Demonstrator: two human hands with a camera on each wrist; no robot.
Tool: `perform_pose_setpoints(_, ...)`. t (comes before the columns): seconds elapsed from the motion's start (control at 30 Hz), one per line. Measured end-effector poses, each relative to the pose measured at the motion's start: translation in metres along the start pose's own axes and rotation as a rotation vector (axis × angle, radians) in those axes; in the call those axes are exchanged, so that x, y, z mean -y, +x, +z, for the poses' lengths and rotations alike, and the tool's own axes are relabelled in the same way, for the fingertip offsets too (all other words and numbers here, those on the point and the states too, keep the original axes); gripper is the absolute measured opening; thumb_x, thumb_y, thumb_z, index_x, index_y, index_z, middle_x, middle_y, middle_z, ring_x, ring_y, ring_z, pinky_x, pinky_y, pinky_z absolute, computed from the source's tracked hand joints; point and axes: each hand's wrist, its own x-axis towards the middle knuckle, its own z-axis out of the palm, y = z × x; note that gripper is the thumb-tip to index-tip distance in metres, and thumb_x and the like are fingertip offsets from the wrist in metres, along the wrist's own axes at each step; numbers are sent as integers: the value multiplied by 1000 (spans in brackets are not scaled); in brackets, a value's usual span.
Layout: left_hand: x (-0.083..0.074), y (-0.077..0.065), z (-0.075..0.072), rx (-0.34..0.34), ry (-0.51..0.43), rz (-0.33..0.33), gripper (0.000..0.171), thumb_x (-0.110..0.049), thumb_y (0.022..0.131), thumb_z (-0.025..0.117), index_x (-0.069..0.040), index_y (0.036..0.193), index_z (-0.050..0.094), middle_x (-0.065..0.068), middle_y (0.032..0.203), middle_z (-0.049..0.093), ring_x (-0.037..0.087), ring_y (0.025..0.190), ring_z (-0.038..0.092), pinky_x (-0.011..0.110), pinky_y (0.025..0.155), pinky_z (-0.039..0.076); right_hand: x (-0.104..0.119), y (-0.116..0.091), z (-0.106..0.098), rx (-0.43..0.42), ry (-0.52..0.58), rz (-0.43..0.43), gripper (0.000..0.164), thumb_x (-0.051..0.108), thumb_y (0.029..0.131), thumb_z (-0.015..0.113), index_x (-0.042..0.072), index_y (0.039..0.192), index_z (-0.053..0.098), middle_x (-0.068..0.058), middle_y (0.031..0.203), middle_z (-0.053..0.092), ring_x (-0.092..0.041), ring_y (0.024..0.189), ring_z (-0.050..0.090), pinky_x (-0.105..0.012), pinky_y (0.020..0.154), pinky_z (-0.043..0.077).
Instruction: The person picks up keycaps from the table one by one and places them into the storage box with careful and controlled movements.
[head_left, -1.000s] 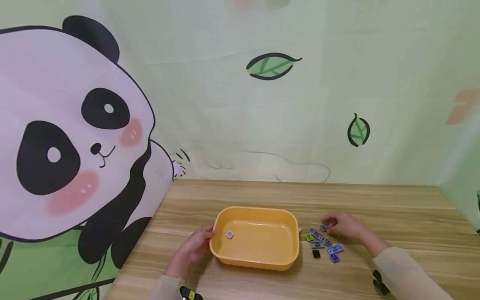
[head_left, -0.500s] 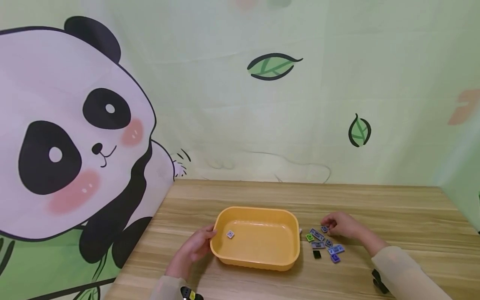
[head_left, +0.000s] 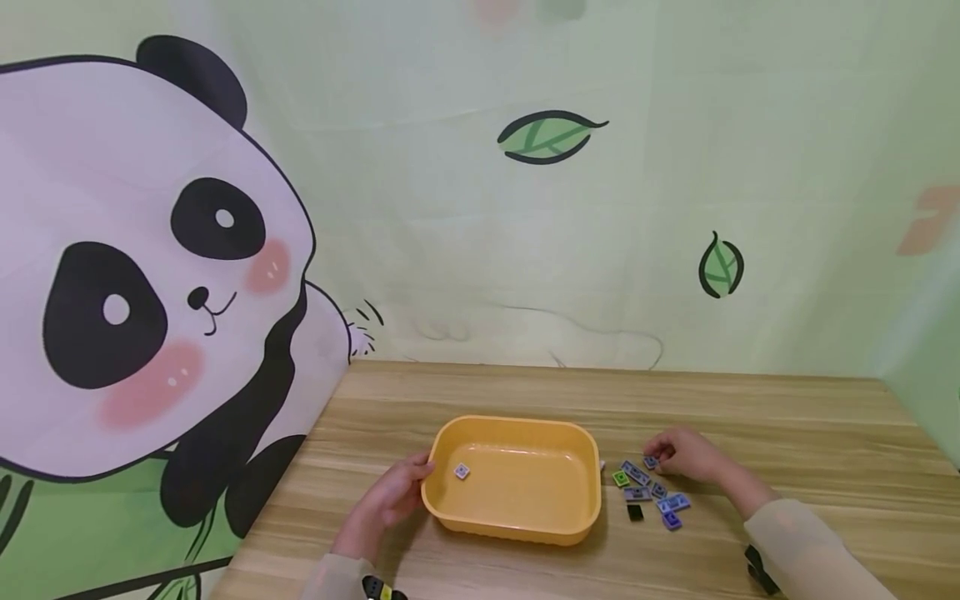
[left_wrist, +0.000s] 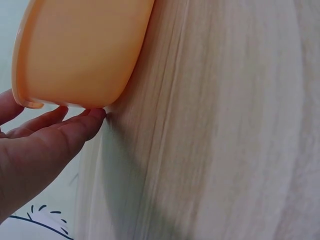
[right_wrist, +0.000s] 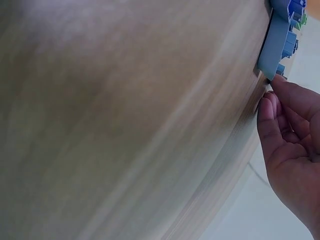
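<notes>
Fingers of my right hand [head_left: 686,455] curl at a small blue-grey brick [head_left: 651,462], right of the yellow tub [head_left: 517,492]; pinching it or not, I can't tell! My left hand [head_left: 393,493] grips the tub's left end.

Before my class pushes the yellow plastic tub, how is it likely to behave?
The yellow plastic tub is probably stiff: its wall shows no bend where the left hand holds it. Its wide, low shape suggests sliding rather than tipping. The sheen inside hints at slickness, so the small white block could skid.
</notes>
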Motion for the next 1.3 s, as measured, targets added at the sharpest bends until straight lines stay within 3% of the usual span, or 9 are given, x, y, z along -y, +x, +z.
perform_pose_setpoints(0.33, -2, -1, 1, -2, 2, -8, 61, -17, 109, 32, 12, 159, 9, 37, 160, 28, 18, 126, 55, 28, 99, 50, 0, -4, -4, -7, 43, -26, 26, -4, 84, 69, -12, 108, 69, -19, 97, 73, -21, 86, 64, -31, 75, 55)
perform_pose_setpoints(0.6, -1, 0, 1, -12, -12, -7, 60, -16, 109, 33, 13, 158, 12, 36, 158, 34, 13, 120, 58, 27, 98, 50, -6, -3, -9, 1, 62, -23, 28, -2, 86, 68, -13, 112, 67, -23, 104, 73, -32, 97, 68, -46, 86, 58)
perform_pose_setpoints(0.97, 0, 0, 1, 0, -24, -13, 62, -17, 109, 33, 12, 158, 10, 35, 159, 34, 12, 118, 58, 26, 97, 51, -8, -8, -12, -9, 75, 2, 30, 1, 87, 70, -12, 114, 67, -20, 102, 74, -27, 94, 68, -38, 84, 57)
perform_pose_setpoints(1.07, 1, 0, 0, -2, -36, -8, 61, -17, 110, 34, 13, 158, 12, 31, 154, 44, 9, 114, 60, 26, 95, 52, -6, -10, -14, -10, 92, 17, 31, 2, 88, 69, -12, 115, 66, -20, 102, 73, -26, 94, 67, -37, 83, 57)
perform_pose_setpoints(1.17, 1, 0, -1, -13, -56, -5, 61, -16, 109, 36, 13, 158, 14, 18, 140, 60, 6, 107, 61, 24, 92, 53, -4, -12, -16, -5, 116, 30, 32, 3, 88, 69, -12, 116, 66, -19, 103, 73, -25, 96, 66, -35, 84, 57)
perform_pose_setpoints(1.3, 1, -1, -1, -19, -70, -7, 60, -16, 109, 37, 14, 157, 15, 7, 132, 65, 3, 104, 61, 23, 91, 53, -1, -13, -19, 1, 128, 41, 33, 5, 90, 69, -11, 118, 65, -19, 106, 72, -26, 99, 66, -39, 87, 57)
